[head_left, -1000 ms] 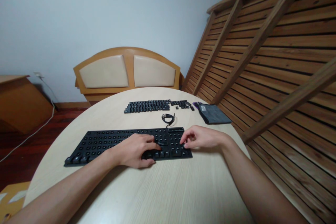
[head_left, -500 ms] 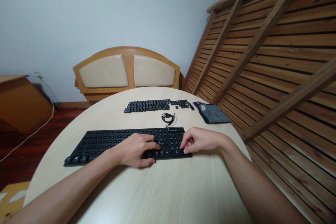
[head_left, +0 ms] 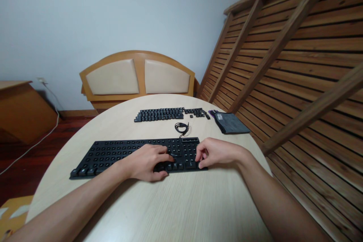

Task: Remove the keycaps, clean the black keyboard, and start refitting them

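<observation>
A black keyboard point(head_left: 110, 155) lies on the table, most of its keycaps off, with some caps in place along the front row. My left hand point(head_left: 146, 162) rests on its middle, fingers stretched over the keys and thumb apart at the front edge. Over the number pad at the right end, my right hand point(head_left: 209, 153) has its fingers curled and its thumb tip by the corner keys. Whatever is between those fingertips is hidden. Farther back, loose black keycaps point(head_left: 161, 114) are laid out in rows, with a smaller group point(head_left: 195, 112) to their right.
A coiled black cable point(head_left: 181, 127) lies behind the keyboard. At the table's point(head_left: 181, 208) right edge is a dark grey pouch point(head_left: 232, 122) with something purple beside it. A slatted wooden frame point(head_left: 289, 64) leans along the right, and a padded headboard point(head_left: 141, 72) stands behind.
</observation>
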The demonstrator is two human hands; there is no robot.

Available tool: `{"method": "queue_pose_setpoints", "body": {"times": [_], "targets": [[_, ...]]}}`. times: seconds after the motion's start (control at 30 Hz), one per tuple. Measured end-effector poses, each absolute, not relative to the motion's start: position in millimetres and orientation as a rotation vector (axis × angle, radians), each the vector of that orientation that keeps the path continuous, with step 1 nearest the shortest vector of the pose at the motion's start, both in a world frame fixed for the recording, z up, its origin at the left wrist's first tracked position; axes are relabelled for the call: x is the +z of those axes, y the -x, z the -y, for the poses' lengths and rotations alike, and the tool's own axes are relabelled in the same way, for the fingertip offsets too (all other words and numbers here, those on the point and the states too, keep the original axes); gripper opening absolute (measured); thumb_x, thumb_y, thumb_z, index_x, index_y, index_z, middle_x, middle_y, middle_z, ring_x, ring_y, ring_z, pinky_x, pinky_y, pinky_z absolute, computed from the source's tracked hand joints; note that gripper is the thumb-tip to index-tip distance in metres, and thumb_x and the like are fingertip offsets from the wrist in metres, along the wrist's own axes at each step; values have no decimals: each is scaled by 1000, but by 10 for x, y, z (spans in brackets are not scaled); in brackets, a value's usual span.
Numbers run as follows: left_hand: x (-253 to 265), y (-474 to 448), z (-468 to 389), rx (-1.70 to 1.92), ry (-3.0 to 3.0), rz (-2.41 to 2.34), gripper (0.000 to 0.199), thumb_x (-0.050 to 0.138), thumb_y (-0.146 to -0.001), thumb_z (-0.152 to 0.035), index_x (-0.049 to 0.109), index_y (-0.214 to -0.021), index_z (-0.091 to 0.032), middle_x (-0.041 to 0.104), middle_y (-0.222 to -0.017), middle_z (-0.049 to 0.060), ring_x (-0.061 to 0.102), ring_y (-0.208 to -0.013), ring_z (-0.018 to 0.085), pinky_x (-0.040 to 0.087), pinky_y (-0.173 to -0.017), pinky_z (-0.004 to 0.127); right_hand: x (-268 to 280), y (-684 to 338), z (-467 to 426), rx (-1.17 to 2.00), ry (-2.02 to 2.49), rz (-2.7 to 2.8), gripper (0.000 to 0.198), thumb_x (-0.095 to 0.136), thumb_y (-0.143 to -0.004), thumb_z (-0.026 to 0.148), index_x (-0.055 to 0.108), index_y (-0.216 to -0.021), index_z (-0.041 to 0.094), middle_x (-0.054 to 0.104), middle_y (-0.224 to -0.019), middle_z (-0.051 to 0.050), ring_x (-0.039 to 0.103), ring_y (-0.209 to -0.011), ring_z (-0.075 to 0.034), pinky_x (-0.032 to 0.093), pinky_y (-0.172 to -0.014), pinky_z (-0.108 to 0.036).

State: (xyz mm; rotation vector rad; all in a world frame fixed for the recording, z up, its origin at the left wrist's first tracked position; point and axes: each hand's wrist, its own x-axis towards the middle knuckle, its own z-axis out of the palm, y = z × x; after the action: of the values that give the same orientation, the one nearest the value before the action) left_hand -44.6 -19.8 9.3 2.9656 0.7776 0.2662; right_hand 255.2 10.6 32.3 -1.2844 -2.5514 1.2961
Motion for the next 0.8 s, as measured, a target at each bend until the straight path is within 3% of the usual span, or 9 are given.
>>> {"method": "queue_pose_setpoints", "body": {"times": [0.2, 0.3, 0.43, 0.8], "targets": [[87, 296, 274, 287, -2987, -797, 39, 56, -89, -38, 61, -123, -20, 65, -98, 8, 63, -87, 25, 54, -76, 40, 334, -2552, -106, 1321, 1312, 2522, 24, 79, -67, 33, 76, -83, 15, 66, -68, 0, 54, -59, -12, 37, -51, -21], [18, 162, 348, 370, -2979, -759, 44, 54, -94, -36, 54, -135, -22, 62, -126, 11, 61, -108, 28, 52, -91, 45, 325, -2552, -110, 1338, 1319, 2507, 26, 80, -66, 35, 77, -82, 15, 66, -67, 0, 53, -59, -12, 36, -51, -21], [-67, 24, 441, 396, -2986, -704, 56, 51, -97, -43, 39, -148, -20, 42, -154, 14, 47, -135, 33, 42, -108, 51, 309, -2544, -111, 1402, 1336, 2448, 27, 79, -65, 35, 76, -82, 14, 68, -67, 0, 55, -59, -12, 38, -52, -22], [-77, -66, 522, 270, -2953, -660, 63, 47, -98, -48, 32, -153, -19, 40, -157, 8, 42, -137, 34, 33, -113, 51, 318, -2555, -126, 1474, 1279, 2418, 33, 81, -66, 40, 79, -85, 13, 73, -71, -5, 59, -63, -14, 41, -55, -22]]}}
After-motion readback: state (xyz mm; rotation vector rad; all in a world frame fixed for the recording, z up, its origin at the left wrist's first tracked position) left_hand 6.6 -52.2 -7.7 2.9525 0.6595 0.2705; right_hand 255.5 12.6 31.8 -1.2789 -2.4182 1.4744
